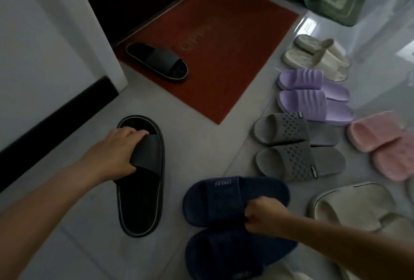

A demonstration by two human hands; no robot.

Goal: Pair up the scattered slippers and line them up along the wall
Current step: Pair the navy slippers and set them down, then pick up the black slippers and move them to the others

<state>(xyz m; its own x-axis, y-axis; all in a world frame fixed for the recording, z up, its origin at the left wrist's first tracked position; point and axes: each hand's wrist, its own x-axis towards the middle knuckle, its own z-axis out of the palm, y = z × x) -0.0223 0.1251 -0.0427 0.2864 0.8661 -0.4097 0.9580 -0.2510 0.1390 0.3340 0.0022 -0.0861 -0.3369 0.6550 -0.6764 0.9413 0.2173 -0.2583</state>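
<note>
Black slipper (143, 176) lies on the floor by the left wall, long axis running toward and away from the person, toe end far; left hand (116, 152) closed over its strap. Its mate (156, 61) sits on the red mat (224, 55), up ahead, lying crosswise; left hand is the nearer one. Right hand (264, 214) fisted on the strap of the upper navy slipper (224, 199), its twin (233, 255) just below. Paired rows (313, 91) to the right

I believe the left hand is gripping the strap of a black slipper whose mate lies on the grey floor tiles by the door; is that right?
Not quite: in the head view the mate lies on the red doormat, not the tiles. The left hand does grip the black slipper strap.
</note>
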